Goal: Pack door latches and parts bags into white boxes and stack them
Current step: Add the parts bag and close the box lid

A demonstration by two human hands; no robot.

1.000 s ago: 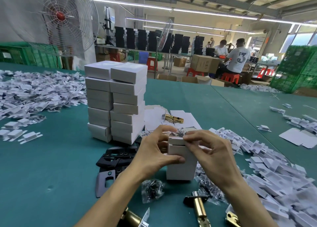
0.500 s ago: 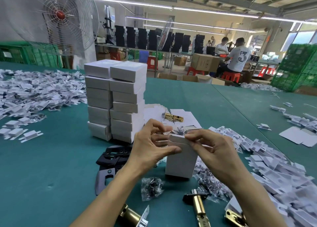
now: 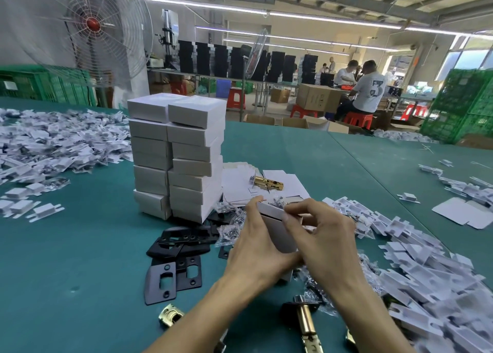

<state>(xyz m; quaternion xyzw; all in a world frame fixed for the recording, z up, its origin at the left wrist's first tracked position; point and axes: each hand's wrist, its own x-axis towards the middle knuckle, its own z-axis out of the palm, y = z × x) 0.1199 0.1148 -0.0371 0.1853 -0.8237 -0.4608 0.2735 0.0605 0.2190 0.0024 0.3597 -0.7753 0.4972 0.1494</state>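
Since the earlier frame the top flap of the white box has been brought down toward the opening, and the left hand has been shifted further round the box's left side. The box is held standing on the surface, toward the middle of the near edge, with the left hand's grip closed round its side and front. The right hand is curled over the top, and its grip is pinched on the flap's edge. A parts bag is seen poking out just behind the flap, so the box is judged filled but not yet shut. The step in hand is taken to be the closing of the box. The bag would need to be pressed fully inside before the flap's tongue is tucked in, or the plastic may be caught in the seam. After that, the box would have to be lifted and laid flat on the stack, which stands toward the far edge and left of the hands. Its right column is seen slightly staggered, so careful placing is called for. More brass latches lie at the near edge.
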